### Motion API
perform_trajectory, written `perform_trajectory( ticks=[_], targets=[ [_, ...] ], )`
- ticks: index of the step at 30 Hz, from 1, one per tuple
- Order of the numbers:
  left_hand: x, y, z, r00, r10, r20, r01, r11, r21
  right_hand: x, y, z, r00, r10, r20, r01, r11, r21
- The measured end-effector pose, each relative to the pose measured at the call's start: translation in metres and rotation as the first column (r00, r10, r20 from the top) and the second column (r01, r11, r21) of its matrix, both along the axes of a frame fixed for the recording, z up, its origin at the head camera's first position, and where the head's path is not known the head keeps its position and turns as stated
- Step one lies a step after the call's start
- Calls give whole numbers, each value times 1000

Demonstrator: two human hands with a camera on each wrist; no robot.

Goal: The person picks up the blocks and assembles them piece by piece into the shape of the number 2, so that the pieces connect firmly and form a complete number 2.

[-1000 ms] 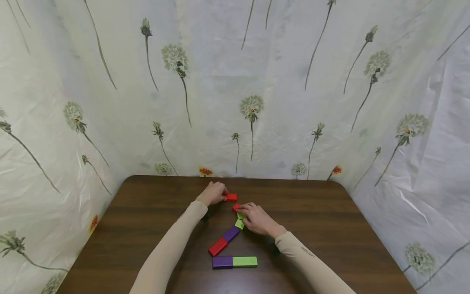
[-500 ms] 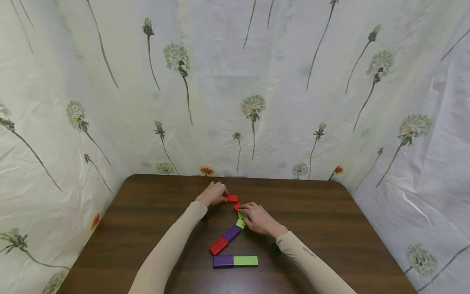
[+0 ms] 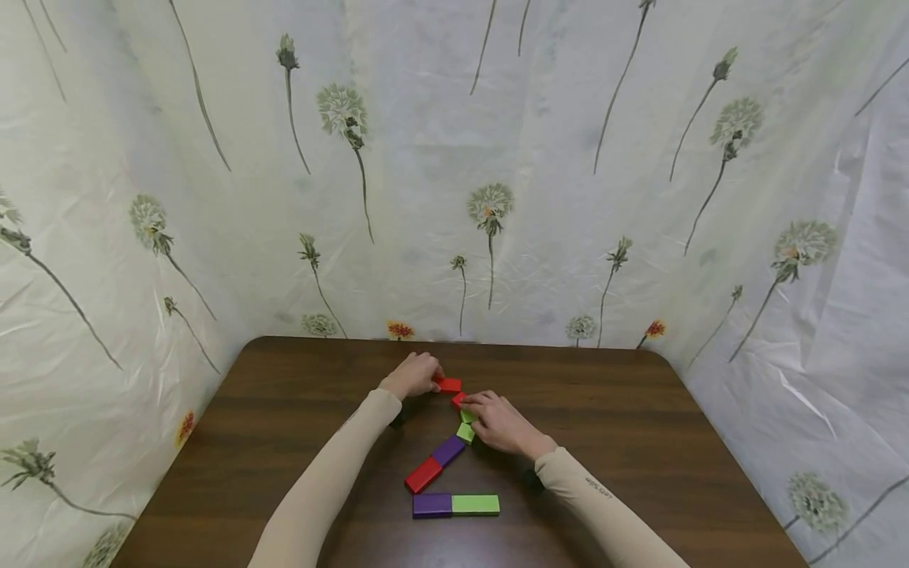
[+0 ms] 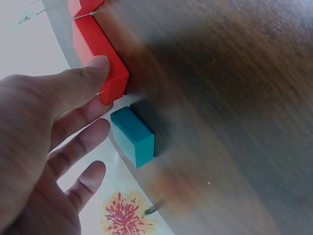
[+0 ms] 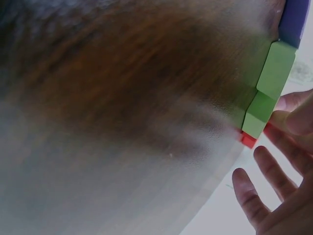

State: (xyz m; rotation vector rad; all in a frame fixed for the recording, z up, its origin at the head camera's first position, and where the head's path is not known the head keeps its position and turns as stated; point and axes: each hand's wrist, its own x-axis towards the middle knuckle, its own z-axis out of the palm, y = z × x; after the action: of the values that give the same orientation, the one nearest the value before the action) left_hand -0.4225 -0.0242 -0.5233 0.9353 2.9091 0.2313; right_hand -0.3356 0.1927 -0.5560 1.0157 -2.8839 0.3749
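At the far middle of the table, my left hand (image 3: 413, 375) pinches a red block (image 3: 450, 385) between thumb and fingers. In the left wrist view the thumb lies on the red block (image 4: 100, 56), and another red block (image 4: 84, 6) stands against or very near its far end. A teal block (image 4: 133, 137) stands close beside the fingers; the head view hides it behind the hand. My right hand (image 3: 500, 422) has thumb and index finger at a green block (image 5: 259, 115), apparently pinching it. A small red block (image 3: 458, 401) and another green block (image 3: 465, 432) adjoin it.
The line continues with a purple block (image 3: 448, 450) and a red block (image 3: 423, 475). Nearer lies a separate row, a purple block (image 3: 432, 506) joined to a green block (image 3: 475, 505). Behind the brown table (image 3: 604, 473) hangs a floral curtain (image 3: 412, 197).
My left hand has shifted its red block slightly nearer and to the right, narrowing the gap to the small red block. The right hand stays in place.
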Motion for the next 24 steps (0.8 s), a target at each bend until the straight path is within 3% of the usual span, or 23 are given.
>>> perform_trajectory(
  ticks=[24],
  targets=[
    [0, -1, 2, 1000, -26, -6, 26, 999, -20, 1, 1, 0, 1000, 0, -3, 0, 1000, 10]
  ],
)
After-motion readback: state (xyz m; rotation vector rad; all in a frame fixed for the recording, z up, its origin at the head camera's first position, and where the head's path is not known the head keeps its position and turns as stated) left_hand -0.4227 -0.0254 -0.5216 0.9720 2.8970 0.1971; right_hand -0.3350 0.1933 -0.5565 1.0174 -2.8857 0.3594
